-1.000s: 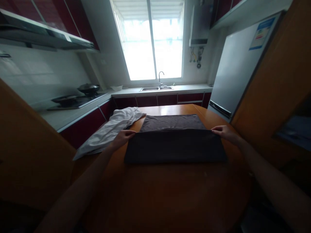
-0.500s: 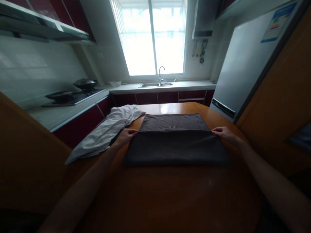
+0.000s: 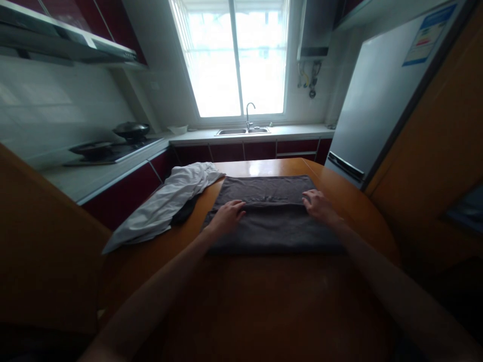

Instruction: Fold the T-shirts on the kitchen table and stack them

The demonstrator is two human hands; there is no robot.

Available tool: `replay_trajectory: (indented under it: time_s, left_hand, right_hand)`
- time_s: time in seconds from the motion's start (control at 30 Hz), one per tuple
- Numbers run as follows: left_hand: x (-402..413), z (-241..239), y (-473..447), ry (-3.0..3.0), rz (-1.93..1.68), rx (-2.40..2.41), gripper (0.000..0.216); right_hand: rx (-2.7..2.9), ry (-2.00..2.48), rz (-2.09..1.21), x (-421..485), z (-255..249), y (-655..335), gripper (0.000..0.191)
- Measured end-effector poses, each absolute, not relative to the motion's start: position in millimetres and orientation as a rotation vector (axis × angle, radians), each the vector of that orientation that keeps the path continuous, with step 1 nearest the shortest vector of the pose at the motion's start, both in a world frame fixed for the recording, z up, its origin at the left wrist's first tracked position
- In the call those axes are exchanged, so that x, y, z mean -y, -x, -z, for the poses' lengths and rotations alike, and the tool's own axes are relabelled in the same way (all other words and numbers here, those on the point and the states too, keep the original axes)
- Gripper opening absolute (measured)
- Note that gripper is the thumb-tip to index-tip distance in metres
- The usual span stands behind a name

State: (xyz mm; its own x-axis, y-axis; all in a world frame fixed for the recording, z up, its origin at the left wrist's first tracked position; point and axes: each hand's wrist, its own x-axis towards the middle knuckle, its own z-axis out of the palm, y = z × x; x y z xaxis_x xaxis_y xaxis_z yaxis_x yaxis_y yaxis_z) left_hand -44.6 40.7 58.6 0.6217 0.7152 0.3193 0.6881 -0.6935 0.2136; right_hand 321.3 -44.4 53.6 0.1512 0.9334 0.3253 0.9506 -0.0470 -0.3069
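Observation:
A dark grey towel [image 3: 272,226] lies folded over on the round wooden table [image 3: 264,301], its folded edge running across the middle. My left hand [image 3: 226,217] rests flat on the towel near the fold's left part, fingers stretched out. My right hand [image 3: 316,205] lies flat on the fold's right part, fingers spread. Neither hand grips anything.
A white cloth [image 3: 166,201] lies bunched at the table's left edge, hanging toward the counter. Behind are a hob with pans [image 3: 109,146], a sink with tap [image 3: 243,129] under the window, and a fridge [image 3: 381,100] on the right.
Both hands let go of the towel's outer corners and slid inward along the fold; they now lie flat on top of the towel.

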Motion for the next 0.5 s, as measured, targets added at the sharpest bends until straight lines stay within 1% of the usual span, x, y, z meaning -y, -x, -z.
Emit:
replay_trajectory:
  time_s: [0.07,0.13,0.2,0.27,0.33,0.4,0.5]
  left_hand:
    - [-30,-53,9,-2.799,-0.522,-1.100,0.045]
    - [-25,-42,-18,-2.794,-0.429,-1.123,0.046]
    - [-25,-30,-32,-2.762,-0.316,-1.186,0.050]
    - [-25,-20,-35,-2.739,-0.243,-1.231,0.057]
    - [-24,-13,-34,-2.747,-0.255,-1.259,0.062]
    - [-23,-11,-32,-2.781,-0.308,-1.260,0.061]
    - [-20,-11,-32,-2.794,-0.280,-1.217,0.061]
  right_hand:
    - [1.871,1.953,0.024,39,-46,-279,0.049]
    - [1.936,1.997,-0.064,36,-35,-246,0.054]
    - [1.974,2.061,-0.166,34,-24,-228,0.062]
    - [1.979,2.100,-0.191,35,-17,-221,0.066]
    - [1.977,2.076,-0.107,37,-14,-220,0.066]
    - [1.996,2.025,-0.050,40,-12,-220,0.064]
    - [2.065,2.001,-0.158,43,-10,-216,0.065]
